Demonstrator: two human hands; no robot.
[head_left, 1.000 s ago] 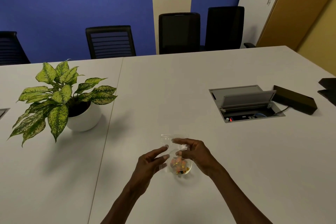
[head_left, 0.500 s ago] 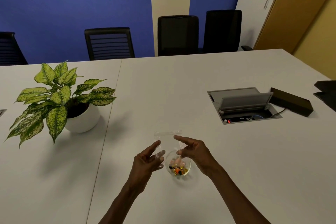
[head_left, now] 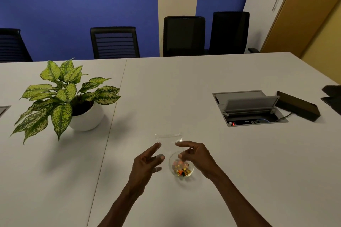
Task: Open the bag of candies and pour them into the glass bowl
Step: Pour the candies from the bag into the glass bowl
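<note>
The clear plastic bag, seemingly emptied, is being held upended over the small glass bowl of candies by the right hand, pinching one side, so strays drop in; the left hand is hovering released beside it.

Two hands, left and right, one clear bag, one glass bowl of candies too small to count, one potted plant, four black chairs, one open cable box, one surface

The white tabletop carries a glass bowl between the hands, a potted plant far left of the left hand, and a black box far right.
</note>
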